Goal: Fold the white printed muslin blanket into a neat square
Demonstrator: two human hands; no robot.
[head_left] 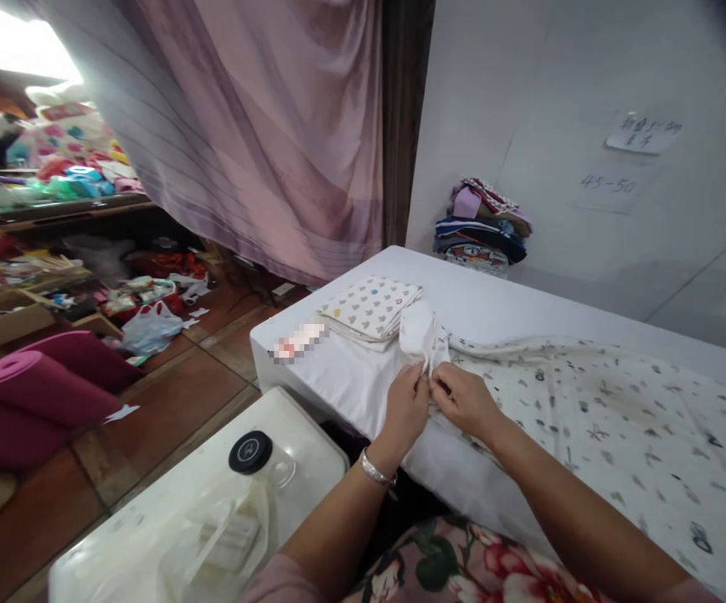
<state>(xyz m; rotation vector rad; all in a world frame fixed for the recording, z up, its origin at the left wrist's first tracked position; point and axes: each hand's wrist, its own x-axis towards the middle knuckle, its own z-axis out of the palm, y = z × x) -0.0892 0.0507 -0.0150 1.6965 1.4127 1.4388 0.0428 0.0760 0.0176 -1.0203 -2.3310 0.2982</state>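
Head view: left hand [408, 404] and right hand [463, 400] meet, fingers pinched narrow on the printed cloth [589, 410], keeping its edge taut over the counter [350, 381].

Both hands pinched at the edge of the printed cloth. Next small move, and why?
Probably draw the pinched edge toward the body to flatten it. The left hand and right hand meet at the bunched corner of the printed cloth, whose white end lies crumpled beside the folded heart-print cloth.

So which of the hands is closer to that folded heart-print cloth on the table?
The left hand. It is just below the folded heart-print cloth, on its side, while the right hand lies further off on the printed fabric.
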